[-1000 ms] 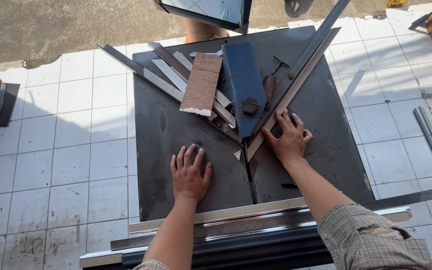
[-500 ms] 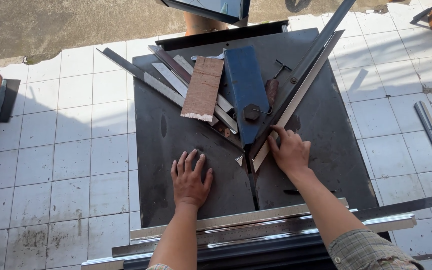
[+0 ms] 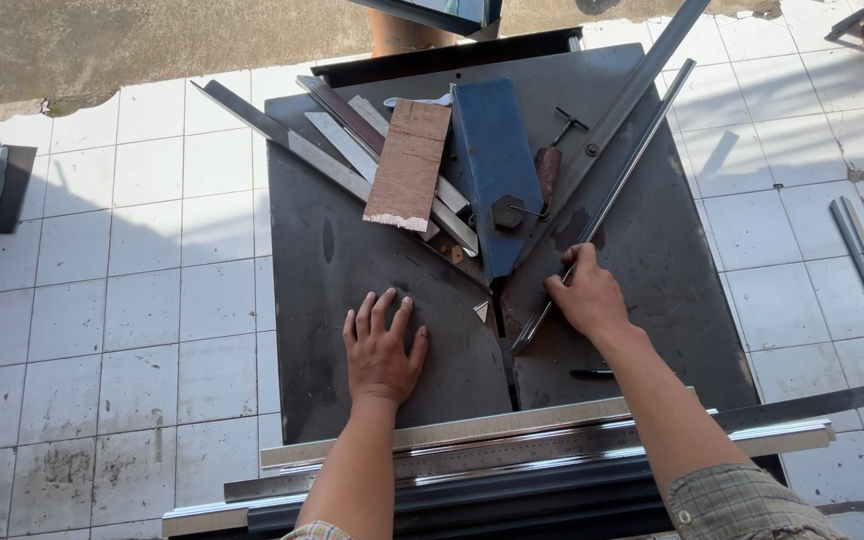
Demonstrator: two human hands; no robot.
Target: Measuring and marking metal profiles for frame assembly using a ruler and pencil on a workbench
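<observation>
- The left hand (image 3: 382,345) lies flat and empty, palm down and fingers spread, on the dark metal surface (image 3: 352,250), left of the narrow slot (image 3: 505,350) that runs toward the near edge.
- The right hand (image 3: 589,297) is closed around the lower end of a long, thin metal strip (image 3: 612,195), just right of the slot.
- The strip runs diagonally from the hand up toward the far right corner of the surface; its near tip lies on the surface just below the hand.
- A wider grey metal bar (image 3: 642,85) lies beside the strip on its far side, parallel to it, and reaches past the far edge.
- A blue metal guard (image 3: 492,160) sits at the middle of the surface, its narrow end pointing at the slot.
- A small bright triangular offcut (image 3: 481,311) lies between the two hands, just left of the slot.
- A brown rectangular board (image 3: 410,165) rests on several flat metal bars (image 3: 352,150) angled toward the far left corner.
- Long aluminium profiles (image 3: 512,440) are stacked along the near edge, under both forearms.
- The surface stands on a white tiled floor (image 3: 102,300).
</observation>
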